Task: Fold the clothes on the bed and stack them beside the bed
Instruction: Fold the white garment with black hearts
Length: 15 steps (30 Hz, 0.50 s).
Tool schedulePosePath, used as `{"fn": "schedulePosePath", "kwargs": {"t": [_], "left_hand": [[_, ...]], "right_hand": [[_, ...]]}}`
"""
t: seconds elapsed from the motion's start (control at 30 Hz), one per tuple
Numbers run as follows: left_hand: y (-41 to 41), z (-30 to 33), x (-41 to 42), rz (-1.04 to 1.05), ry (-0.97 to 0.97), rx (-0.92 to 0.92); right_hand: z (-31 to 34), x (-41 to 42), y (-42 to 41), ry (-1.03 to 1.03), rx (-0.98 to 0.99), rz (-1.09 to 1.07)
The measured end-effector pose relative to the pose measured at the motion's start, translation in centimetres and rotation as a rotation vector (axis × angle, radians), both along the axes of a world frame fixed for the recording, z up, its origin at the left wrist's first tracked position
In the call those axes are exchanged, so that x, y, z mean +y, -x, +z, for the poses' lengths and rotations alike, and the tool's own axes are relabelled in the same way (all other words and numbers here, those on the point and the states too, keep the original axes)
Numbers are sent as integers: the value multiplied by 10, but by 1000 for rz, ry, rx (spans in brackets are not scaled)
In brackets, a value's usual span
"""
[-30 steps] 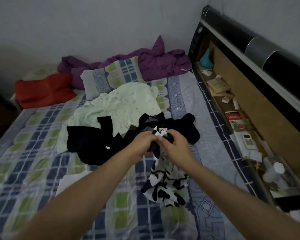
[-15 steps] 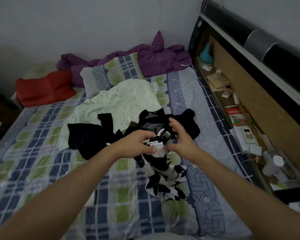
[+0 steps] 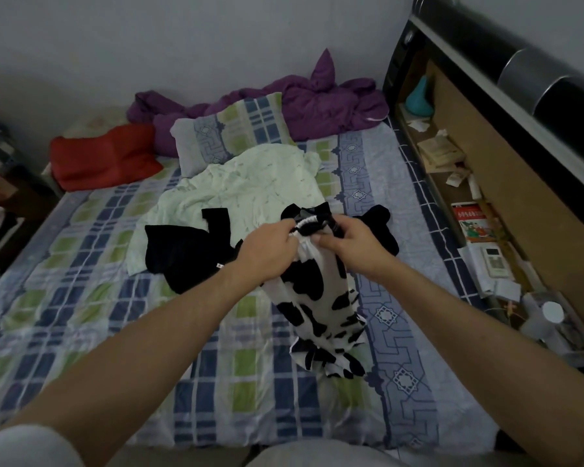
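A black-and-white cow-print garment [image 3: 317, 308] hangs from both my hands over the middle of the bed [image 3: 81, 298]. My left hand [image 3: 267, 252] and my right hand [image 3: 353, 246] each grip its gathered white top edge, close together. The lower end of the garment trails on the sheet. Behind my hands lie a black garment [image 3: 186, 254], another dark piece [image 3: 381, 227] and a pale green shirt [image 3: 243, 193], all unfolded.
A checked pillow [image 3: 230, 133], a purple quilt [image 3: 321, 106] and a red cushion [image 3: 102, 156] sit at the far end. On the right, a headboard shelf [image 3: 506, 210] holds books, papers, a remote and a white bottle [image 3: 543, 320]. Dark furniture stands at the left.
Both hands lifted the cow-print garment higher and shifted their hold along its top edge; more of the cloth now hangs spread out below them.
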State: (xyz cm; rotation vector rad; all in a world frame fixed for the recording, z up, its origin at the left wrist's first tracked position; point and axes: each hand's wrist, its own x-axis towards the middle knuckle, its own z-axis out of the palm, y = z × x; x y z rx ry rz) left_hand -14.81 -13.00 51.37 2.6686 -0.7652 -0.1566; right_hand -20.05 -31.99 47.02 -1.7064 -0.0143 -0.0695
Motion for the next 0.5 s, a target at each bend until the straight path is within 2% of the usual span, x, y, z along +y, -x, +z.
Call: {"fn": "schedulePosePath", "kwargs": {"t": [0.1,0.3,0.4,0.5], "left_hand": [[-4,12,-11,-31,30,7],[-28,62,-45,-121,-36,116],[-30,85,-62,-1,216,362],[-28,103,-80,135,593,672]], "right_hand": [[11,-15,-8,-38,4,-79],[7,-51,-13,-97,-27,-290],[-15,-66,-4,-135,-18,-495],[-46,-64,20,-154,59,-518]]}}
